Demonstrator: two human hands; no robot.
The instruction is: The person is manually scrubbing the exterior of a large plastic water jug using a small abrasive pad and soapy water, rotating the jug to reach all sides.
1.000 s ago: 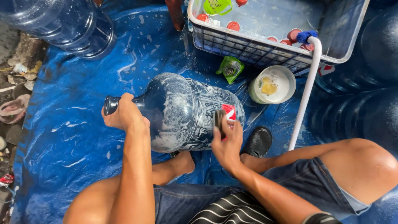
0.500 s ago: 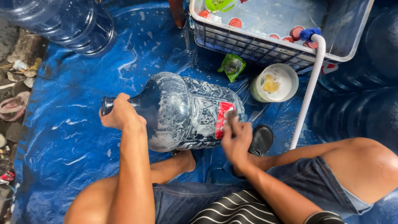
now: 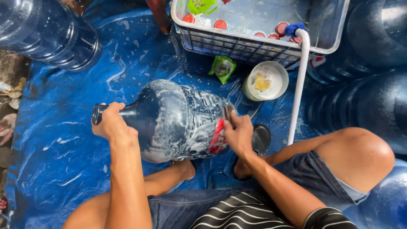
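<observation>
At the far left, beyond the person's left fingers, stood a large clear water jug (image 3: 46, 34) at the edge of the wet blue tarp (image 3: 63, 148), well apart from the hands. The left hand (image 3: 111, 124) was wrapped around the neck of a soapy blue water bottle (image 3: 178, 121) that lay on its side over the tarp; its fingers were curled tight together about the neck, with the dark mouth of the bottle sticking out just left of the knuckles. The bottle's wide body ran rightward from those fingers, streaked with white suds, to its red label (image 3: 218, 138) near the base.

The right hand (image 3: 239, 133) rested against that base end, touching the label's edge. Its fingers were bent and pressed together over a small dark scrubbing pad (image 3: 228, 113), which they held against the bottle's wall; how much of the pad lay under the palm could not be told. Just right of that hand a black sandal (image 3: 261, 138) lay on the tarp. Above the right fingers, a little apart, sat a green packet (image 3: 222, 68) and a round white tub (image 3: 266, 80) with something yellow inside. Beyond those stood a white crate (image 3: 237, 42) holding water and red caps (image 3: 219, 24). A white pipe (image 3: 299, 85) came down from the crate's rim, just right of the right hand. More blue bottles (image 3: 373, 97) crowded the far right.
</observation>
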